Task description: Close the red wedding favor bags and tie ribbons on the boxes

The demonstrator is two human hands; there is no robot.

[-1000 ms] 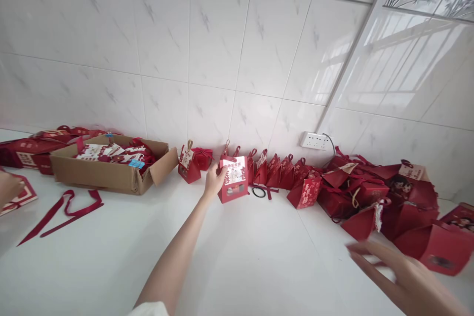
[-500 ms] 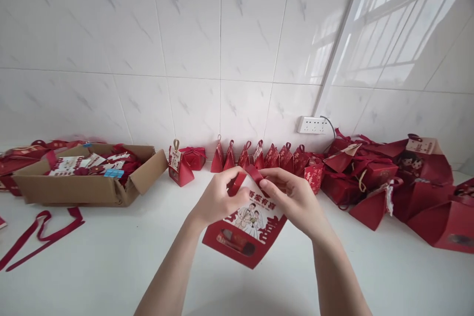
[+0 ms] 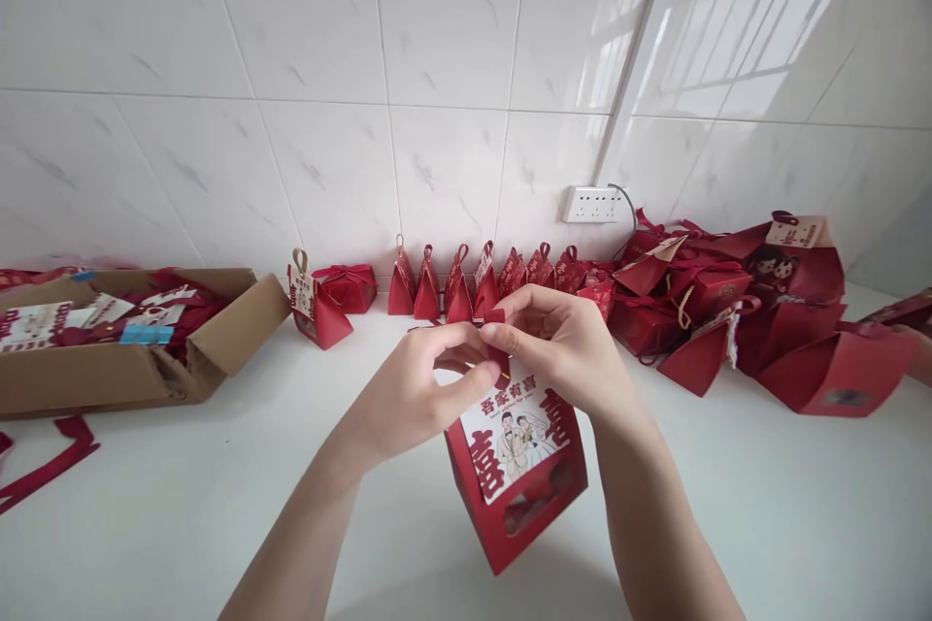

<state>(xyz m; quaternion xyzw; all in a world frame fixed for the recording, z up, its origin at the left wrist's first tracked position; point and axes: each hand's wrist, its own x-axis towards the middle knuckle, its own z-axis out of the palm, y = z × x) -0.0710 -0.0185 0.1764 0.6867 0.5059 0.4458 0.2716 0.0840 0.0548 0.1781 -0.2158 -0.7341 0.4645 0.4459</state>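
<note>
Between my hands a red gift box (image 3: pixel 543 514) stands tilted, with a cut-out window low on its front. A white card (image 3: pixel 514 451) with a printed wedding couple and red characters covers its upper front. My left hand (image 3: pixel 429 388) is closed, thumb and forefinger pinching the dark red ribbon (image 3: pixel 499 359) at the box's top. From the other side my right hand (image 3: pixel 564 344) pinches the same ribbon. My fingers partly hide the ribbon and the box's top edge.
An open cardboard box (image 3: pixel 211 340) of cards and ribbons sits at left, near a loose ribbon (image 3: pixel 62 461). Small red boxes (image 3: pixel 458 291) line the wall below a power strip (image 3: pixel 601 205). Larger red boxes (image 3: pixel 699 310) pile up at right. At the right edge a person's hand (image 3: pixel 921 349) partly shows.
The view has shifted down and to the right. The box has turned and tipped more upright, and my fingers have drawn together at the ribbon on its top.
</note>
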